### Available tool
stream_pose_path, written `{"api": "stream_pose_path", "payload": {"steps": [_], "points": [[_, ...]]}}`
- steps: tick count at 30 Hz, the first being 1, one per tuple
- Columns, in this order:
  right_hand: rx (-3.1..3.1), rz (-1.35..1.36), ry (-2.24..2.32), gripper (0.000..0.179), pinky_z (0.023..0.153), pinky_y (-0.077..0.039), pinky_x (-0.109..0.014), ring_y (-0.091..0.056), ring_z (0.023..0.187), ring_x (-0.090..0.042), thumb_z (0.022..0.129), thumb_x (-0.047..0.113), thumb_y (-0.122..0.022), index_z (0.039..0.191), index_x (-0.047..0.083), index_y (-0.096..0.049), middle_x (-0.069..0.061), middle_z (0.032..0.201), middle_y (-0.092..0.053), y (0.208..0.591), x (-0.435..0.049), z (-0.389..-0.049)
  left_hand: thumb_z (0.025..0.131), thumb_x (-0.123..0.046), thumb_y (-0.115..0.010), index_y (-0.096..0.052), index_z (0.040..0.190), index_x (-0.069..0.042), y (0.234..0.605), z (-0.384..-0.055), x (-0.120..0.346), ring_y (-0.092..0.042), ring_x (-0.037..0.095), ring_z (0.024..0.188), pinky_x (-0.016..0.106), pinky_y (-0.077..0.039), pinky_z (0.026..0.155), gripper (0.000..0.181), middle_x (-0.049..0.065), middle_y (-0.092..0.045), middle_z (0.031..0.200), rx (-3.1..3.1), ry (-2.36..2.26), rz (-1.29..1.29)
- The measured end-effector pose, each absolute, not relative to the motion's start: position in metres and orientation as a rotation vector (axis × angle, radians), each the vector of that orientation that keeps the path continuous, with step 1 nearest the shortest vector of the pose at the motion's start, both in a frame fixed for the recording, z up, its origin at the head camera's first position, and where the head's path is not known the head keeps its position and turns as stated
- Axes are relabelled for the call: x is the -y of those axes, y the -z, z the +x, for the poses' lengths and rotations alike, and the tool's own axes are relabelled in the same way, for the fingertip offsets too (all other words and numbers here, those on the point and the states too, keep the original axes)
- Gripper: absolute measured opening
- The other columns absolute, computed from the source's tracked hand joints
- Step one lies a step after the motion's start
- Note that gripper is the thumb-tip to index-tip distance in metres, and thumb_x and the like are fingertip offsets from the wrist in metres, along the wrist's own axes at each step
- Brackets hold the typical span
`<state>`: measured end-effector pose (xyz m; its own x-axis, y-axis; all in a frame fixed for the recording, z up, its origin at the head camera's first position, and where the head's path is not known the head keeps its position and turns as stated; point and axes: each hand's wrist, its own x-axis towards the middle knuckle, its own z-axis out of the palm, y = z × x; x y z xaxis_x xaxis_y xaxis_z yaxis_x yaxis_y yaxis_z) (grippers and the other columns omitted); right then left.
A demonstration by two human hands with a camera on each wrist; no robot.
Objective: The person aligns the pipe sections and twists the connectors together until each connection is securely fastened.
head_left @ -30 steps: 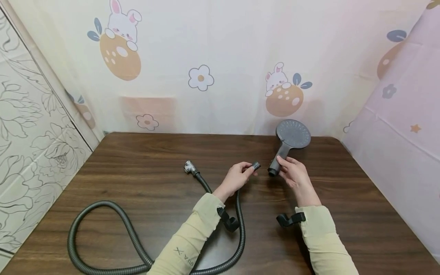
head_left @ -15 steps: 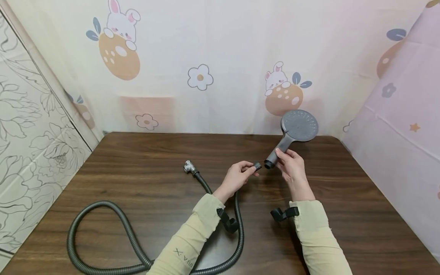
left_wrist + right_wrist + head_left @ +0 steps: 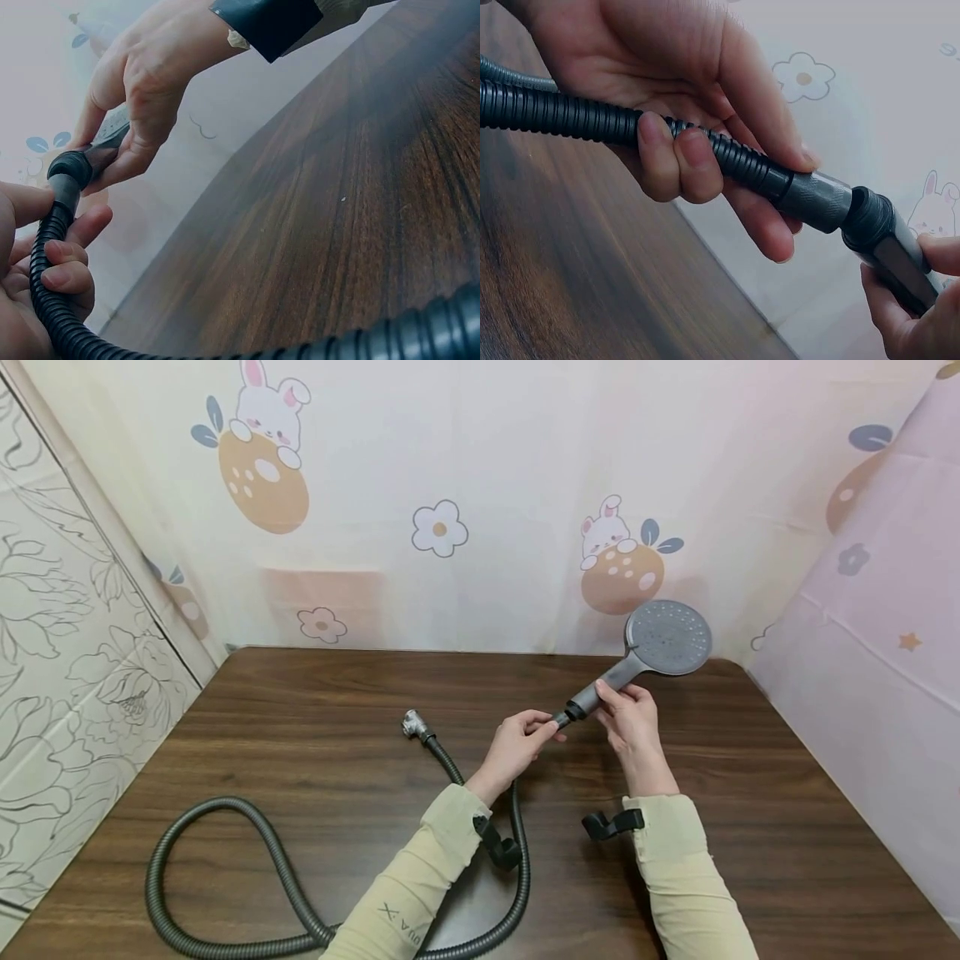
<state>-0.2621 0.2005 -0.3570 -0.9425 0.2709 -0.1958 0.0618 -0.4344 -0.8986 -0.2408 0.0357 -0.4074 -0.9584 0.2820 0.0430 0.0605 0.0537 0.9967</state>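
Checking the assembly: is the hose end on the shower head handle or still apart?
On: the hose nut meets the shower head handle end. Whether it's threaded, cannot tell.

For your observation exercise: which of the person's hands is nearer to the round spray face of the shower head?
Right. The right hand grips the handle just below the spray face; the left hand holds the hose end farther down.

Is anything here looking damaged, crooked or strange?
Nothing stands out. The left hand holds the hose end against the handle of the shower head, which the right hand grips; both look intact and lined up.
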Motion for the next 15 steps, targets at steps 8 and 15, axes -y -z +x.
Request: {"api": "stream_pose_path", "payload": {"steps": [8, 15], "points": [[1.621, -0.468, -2.467, 0.031, 0.066, -0.050, -0.022, -0.060, 0.074, -0.007, 0.084, 0.001, -0.059, 0.103, 0.006, -0.036, -0.006, 0.094, -0.051, 0.3591, -0.1984, -0.2634, 0.090, -0.030, -0.057, -0.061, 0.108, -0.015, 0.4079, -0.2422, -0.0358, -0.035, 0.010, 0.047, 0.021, -0.032, 0.047, 0.024, 0.001, -0.070, 0.085, -2.163, -2.044, 0.339], [1.635, -0.466, -2.435, 0.030, 0.065, -0.050, -0.022, -0.059, 0.075, -0.007, 0.085, 0.000, -0.058, 0.102, 0.007, -0.035, -0.006, 0.095, -0.050, 0.3596, -0.1967, -0.2644, 0.090, -0.029, -0.057, -0.062, 0.107, -0.014, 0.4061, -0.2418, -0.0370, -0.035, 0.009, 0.047, 0.021, -0.030, 0.044, 0.024, 0.004, -0.070, 0.087, -2.168, -2.045, 0.350]]}}
